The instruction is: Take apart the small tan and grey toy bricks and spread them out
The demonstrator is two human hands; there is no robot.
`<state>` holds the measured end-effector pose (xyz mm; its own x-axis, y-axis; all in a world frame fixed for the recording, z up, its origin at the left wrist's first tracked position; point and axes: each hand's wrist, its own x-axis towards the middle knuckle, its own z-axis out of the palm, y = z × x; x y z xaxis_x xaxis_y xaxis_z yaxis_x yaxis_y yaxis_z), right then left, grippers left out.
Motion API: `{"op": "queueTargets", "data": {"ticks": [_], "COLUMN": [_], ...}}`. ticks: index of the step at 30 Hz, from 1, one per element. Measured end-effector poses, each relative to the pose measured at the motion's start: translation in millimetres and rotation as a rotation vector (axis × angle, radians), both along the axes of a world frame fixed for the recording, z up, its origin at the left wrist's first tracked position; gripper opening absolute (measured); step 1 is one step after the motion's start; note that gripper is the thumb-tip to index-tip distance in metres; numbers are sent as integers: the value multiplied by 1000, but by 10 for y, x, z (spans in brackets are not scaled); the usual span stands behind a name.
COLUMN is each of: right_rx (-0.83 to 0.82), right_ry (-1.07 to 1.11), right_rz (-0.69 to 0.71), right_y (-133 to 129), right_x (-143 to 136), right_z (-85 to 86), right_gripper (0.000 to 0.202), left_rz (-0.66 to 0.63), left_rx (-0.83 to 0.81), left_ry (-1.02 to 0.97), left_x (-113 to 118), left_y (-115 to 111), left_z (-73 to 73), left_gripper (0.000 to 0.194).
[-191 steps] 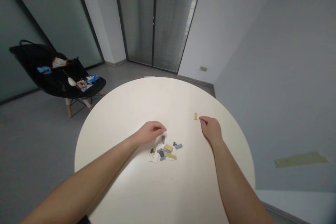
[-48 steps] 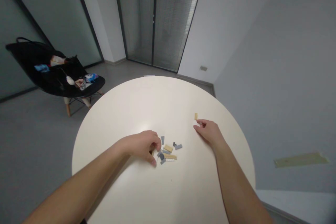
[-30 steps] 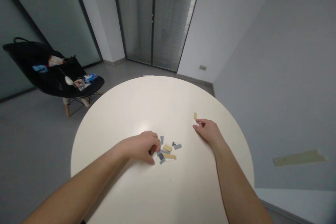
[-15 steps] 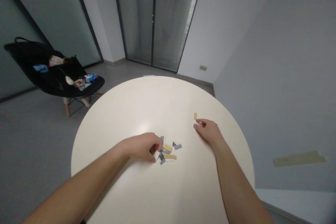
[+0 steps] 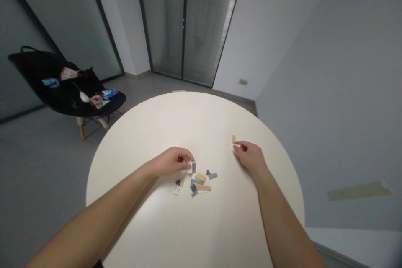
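Observation:
My left hand (image 5: 175, 162) is over the left side of a small pile of toy building bricks. Its thumb and fingertips are closed on a small white brick (image 5: 189, 170), beside a grey brick (image 5: 194, 168). Several pieces lie close by: a tan brick (image 5: 200, 177), a long tan brick (image 5: 203, 187), a grey plate (image 5: 212, 176) and a white toothed piece (image 5: 176, 190). My right hand (image 5: 249, 155) rests on the table to the right. Its index fingertip is at the near end of a separate tan brick (image 5: 233, 138), with the thumb a little apart from the finger.
The pieces lie on a round white table (image 5: 176, 121). Beyond its far left edge stands a black chair (image 5: 63, 100) with packets and a bag on it. Glass doors (image 5: 185, 29) are at the back, and a grey wall (image 5: 339, 125) is on the right.
My left hand has lifted and moved slightly away from me with the white brick, uncovering the toothed piece and a few dark and tan pieces. My right hand has barely shifted.

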<state>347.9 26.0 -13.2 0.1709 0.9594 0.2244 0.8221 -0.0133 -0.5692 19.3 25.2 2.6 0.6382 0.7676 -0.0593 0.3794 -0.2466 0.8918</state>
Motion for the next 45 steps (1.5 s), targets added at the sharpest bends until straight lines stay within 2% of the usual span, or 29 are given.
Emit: {"op": "queueTargets", "data": {"ticks": [3, 8, 13, 19, 25, 30, 34, 41, 45], "right_rx": [85, 159, 161, 113, 118, 87, 50, 87, 123], "right_ry": [38, 62, 95, 135, 180, 243, 333, 495, 529], "right_rz": [50, 284, 463, 569, 553, 542, 517, 418, 286], "right_y": [-61, -204, -319, -373, -387, -404, -400, -315, -209], "right_x": [-158, -515, -803, -970, -1003, -1013, -1008, -864, -676], "right_z": [79, 177, 195, 171, 191, 234, 203, 99, 93], "right_gripper": [32, 24, 21, 20, 18, 19, 20, 19, 23], "left_rz": [125, 227, 251, 201, 185, 164, 129, 148, 194], "left_rx": [-6, -143, -221, -281, -281, -223, -152, -58, -42], "left_ry": [-106, -304, -381, -427, -429, -341, -261, -224, -204], "left_x": [28, 110, 186, 231, 253, 254, 247, 221, 209], "left_y": [50, 67, 30, -20, -26, -28, -27, 21, 41], "left_z": [-52, -111, -98, -76, -95, -122, -133, -170, -154], "left_gripper": [27, 26, 33, 37, 35, 28, 20, 19, 17]}}
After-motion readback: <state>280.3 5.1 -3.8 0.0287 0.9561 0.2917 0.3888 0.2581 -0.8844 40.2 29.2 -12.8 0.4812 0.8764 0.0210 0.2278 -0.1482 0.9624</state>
